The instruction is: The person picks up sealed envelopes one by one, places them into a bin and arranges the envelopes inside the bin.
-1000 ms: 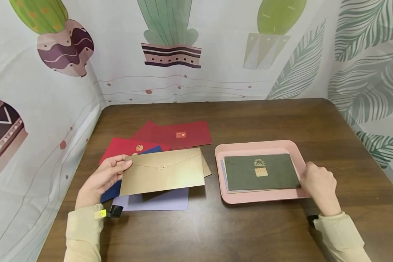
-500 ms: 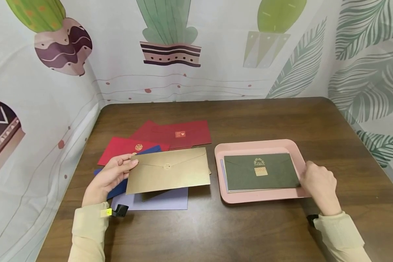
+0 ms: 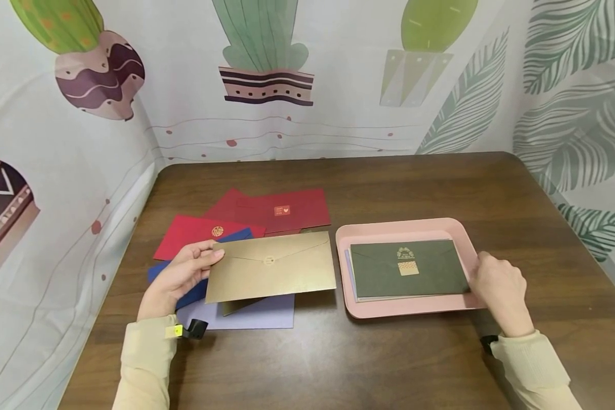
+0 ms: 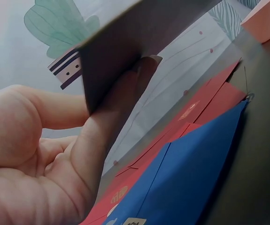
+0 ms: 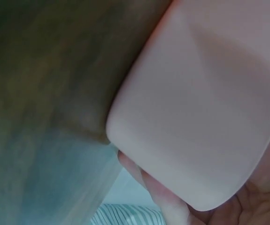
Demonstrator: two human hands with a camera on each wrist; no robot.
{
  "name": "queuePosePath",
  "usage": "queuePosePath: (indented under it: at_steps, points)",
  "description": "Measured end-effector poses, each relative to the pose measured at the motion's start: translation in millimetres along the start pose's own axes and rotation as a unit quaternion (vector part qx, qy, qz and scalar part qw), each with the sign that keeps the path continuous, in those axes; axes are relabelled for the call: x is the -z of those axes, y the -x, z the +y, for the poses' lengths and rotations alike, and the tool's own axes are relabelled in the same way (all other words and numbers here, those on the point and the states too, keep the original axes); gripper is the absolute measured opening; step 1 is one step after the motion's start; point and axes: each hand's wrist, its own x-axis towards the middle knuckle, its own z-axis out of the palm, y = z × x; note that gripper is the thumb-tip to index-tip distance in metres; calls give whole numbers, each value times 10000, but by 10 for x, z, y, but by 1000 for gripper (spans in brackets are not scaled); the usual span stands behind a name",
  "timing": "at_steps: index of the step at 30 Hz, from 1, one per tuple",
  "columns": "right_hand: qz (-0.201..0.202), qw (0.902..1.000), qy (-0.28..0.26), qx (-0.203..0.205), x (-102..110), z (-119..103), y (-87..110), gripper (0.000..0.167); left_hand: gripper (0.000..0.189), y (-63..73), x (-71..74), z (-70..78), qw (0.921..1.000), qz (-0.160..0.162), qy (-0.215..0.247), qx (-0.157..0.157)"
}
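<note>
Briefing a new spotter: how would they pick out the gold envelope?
On the brown table, left of the pink tray, lies a pile of envelopes. Above it, the left hand pinches the gold envelope by one end. It alone is held up, with its round seal showing; its neighbours lie piled.

Gold envelope (image 3: 271, 270), head view: seal print too small for me to read. It and my left hand (image 3: 184, 276) cover much of the blue envelope (image 3: 193, 294); the lavender envelope (image 3: 269, 316) is partly hidden too. Green envelope (image 3: 409, 282) masks most of the stack beneath, leaving only thin edges; I can't count them. My right hand (image 3: 501, 289) hides a bit of the pink tray's rim (image 3: 356, 310); fingertips out of sight there. Both sleeves (image 3: 146, 350) run off the bottom. Left wrist view: gold envelope dark, cropped at top. Right wrist view: tray cropped top and right, table (image 5: 50, 89) blurred.
</note>
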Motion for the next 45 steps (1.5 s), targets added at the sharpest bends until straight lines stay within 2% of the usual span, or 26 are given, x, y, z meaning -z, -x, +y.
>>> queuePosePath:
  at_steps: [8, 15, 21, 31, 45]
  points:
    - [8, 10000, -3, 4, -6, 5, -6, 16, 15, -44, -70, 10, 10000, 65, 41, 55]
    - [-11, 10000, 14, 20, -7, 13, -5, 15, 9, -54, -145, 28, 9994, 249, -139, 207]
    - [17, 10000, -10, 26, 6, 5, 10, 15, 13, -107, -214, 42, 9998, 53, 129, 124]
    - [47, 10000, -24, 49, 2, 3, 9, 14, 17, -198, -322, 29, 9997, -129, 162, 98]
    - [72, 10000, -2, 66, -9, 11, 7, 14, 23, -306, -432, 6, 9996, -212, 114, 142]
